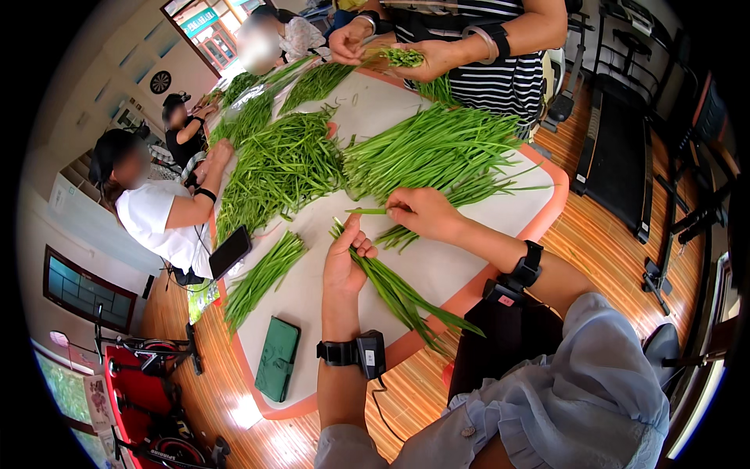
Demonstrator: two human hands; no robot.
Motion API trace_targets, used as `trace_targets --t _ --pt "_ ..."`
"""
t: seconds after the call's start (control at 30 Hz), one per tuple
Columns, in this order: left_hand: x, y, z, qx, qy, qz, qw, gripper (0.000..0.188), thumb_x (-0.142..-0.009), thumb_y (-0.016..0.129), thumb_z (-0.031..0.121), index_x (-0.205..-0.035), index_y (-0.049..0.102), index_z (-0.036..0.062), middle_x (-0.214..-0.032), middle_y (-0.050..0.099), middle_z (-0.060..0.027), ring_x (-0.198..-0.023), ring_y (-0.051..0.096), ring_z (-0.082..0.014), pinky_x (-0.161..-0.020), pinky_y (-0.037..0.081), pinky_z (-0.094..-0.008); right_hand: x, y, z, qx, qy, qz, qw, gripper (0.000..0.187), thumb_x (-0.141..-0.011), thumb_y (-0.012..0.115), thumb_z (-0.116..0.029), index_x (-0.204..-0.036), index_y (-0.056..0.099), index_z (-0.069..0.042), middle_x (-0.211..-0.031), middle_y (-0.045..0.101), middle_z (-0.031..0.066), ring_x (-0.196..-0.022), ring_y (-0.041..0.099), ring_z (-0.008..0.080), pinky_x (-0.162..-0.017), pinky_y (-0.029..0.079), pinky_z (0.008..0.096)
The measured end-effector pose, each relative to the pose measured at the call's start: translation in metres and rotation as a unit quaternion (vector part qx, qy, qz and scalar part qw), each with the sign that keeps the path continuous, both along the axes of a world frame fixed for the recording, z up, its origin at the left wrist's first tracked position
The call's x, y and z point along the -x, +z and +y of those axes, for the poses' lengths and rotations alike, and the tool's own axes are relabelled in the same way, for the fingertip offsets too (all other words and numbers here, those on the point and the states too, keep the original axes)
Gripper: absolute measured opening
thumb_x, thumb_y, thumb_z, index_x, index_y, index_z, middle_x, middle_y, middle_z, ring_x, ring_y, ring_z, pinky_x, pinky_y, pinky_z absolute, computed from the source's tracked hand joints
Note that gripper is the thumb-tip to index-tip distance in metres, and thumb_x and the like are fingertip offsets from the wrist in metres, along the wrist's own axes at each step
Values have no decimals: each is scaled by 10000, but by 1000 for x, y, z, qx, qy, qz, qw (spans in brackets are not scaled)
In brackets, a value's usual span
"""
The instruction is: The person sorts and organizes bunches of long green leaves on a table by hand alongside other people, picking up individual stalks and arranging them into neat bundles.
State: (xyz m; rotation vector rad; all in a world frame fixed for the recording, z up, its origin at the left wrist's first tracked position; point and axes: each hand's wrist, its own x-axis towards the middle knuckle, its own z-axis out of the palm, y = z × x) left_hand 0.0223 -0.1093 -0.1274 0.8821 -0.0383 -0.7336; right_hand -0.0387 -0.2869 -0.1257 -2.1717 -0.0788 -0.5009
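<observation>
My left hand [345, 262] is wrapped round a small bunch of chives [394, 293], whose long green leaves trail to the lower right past the table's edge. A single chive piece [366, 211] is pinched between the fingertips of my right hand [424, 213], just above the bunch. Behind my right hand lies a large heap of chives [437, 148] with its leaves pointing right. A more tangled heap of chives [285, 168] covers the table's left middle. To the left of my left hand rests a neat smaller pile of chives [266, 275].
The white table [312, 301] has an orange rim. A green phone case [277, 358] lies near its front left, and a black phone [230, 252] stands at its left edge. Across the table, a co-worker's hands [426, 59] hold chives. Other people sit along the left side.
</observation>
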Motion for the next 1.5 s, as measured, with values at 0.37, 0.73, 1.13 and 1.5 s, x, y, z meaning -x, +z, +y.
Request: trace_targets --t 0.37,0.73,1.13,1.5 --pt "-4 -7 4 1 32 -21 999 257 -871 565 252 -1071 530 95 -836 520 -22 -824 519 -183 -778 459 -341 26 2 -27 -57 131 148 979 257 -816 585 -280 -802 623 -26 -653 616 84 -598 589 169 -572 454 281" --pt "-4 -3 7 38 -15 -6 999 228 -864 573 208 -1065 538 107 -731 515 5 -687 515 -135 -704 459 -311 10 -13 -33 211 0 1 978 118 -727 586 -171 -763 643 -75 -757 598 107 -763 565 280 -687 460 370" --pt "-5 -6 7 -2 -17 -23 1000 304 -859 573 210 -1138 525 99 -676 439 24 -572 419 -97 -587 383 -285 15 -6 -33 76 -19 47 996 141 -801 561 -158 -846 613 -35 -755 625 102 -675 596 246 -622 467 325" --pt "0 -1 3 -3 -77 -60 995 374 -851 589 220 -1181 488 76 -665 416 31 -568 387 -91 -579 371 -275 10 -5 -2 -83 54 25 995 175 -793 568 -185 -883 611 -40 -725 628 115 -631 601 245 -606 467 326"
